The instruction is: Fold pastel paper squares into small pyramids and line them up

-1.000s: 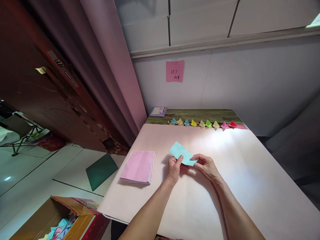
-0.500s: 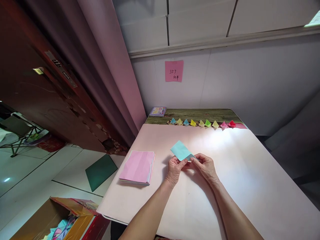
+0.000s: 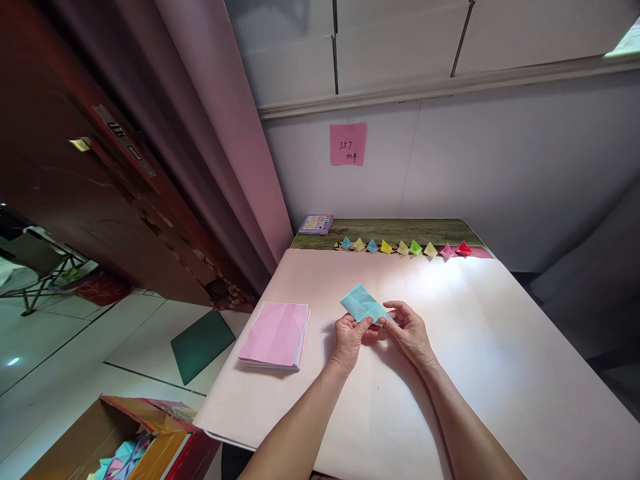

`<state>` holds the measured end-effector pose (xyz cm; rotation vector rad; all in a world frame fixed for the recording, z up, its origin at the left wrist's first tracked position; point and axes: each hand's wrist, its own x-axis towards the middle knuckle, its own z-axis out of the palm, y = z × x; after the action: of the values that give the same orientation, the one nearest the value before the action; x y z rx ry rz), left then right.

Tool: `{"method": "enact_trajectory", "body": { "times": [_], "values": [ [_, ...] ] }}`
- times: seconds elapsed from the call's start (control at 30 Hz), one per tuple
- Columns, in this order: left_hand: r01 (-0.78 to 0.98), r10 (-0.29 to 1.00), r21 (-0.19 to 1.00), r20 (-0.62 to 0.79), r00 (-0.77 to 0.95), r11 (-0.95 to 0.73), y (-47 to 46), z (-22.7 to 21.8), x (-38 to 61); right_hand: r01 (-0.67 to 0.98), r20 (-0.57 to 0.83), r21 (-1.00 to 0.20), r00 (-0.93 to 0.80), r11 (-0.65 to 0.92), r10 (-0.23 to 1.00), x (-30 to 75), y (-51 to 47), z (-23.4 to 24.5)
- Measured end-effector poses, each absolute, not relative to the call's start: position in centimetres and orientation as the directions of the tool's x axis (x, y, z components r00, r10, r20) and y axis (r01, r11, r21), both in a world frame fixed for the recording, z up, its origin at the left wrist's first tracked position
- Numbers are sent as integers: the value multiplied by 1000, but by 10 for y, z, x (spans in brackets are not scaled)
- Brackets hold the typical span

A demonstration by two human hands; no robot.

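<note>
A light blue sheet of origami paper [image 3: 361, 303], creased and partly folded, is held just above the pale tabletop [image 3: 395, 420]. My left hand [image 3: 350, 340] pinches its lower edge, thumb on top. Close beside it, my right hand [image 3: 409, 331] pinches the lower right corner between thumb and fingers, with the index finger lifted behind the paper. Both thumbs nearly meet on the near edge. The fingers beneath the sheet are partly hidden.
A stack of pink-topped paper [image 3: 276, 335] lies to the left. Several small folded paper pieces [image 3: 386, 247] line the far edge, near a small purple packet [image 3: 316, 224]. A cardboard box [image 3: 75, 433] with paper scraps stands on the floor at lower left.
The blue paper has tilted slightly, and its creases show more clearly. My right index finger has lifted away from the sheet. My left hand has hardly moved.
</note>
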<state>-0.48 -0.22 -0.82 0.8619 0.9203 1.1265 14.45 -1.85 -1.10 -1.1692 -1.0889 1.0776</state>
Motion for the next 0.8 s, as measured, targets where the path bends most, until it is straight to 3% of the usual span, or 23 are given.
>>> {"method": "enact_trajectory", "body": {
  "times": [0.17,0.8],
  "values": [
    [-340,973,917,-157,168,207,-1,-10,-4,-86,16,-996,37,20,999,146,-20,-7],
    [-349,973,915,-149,178,204,-2,-11,-7,-122,18,-992,87,28,996,143,-22,-3]
  ]
}}
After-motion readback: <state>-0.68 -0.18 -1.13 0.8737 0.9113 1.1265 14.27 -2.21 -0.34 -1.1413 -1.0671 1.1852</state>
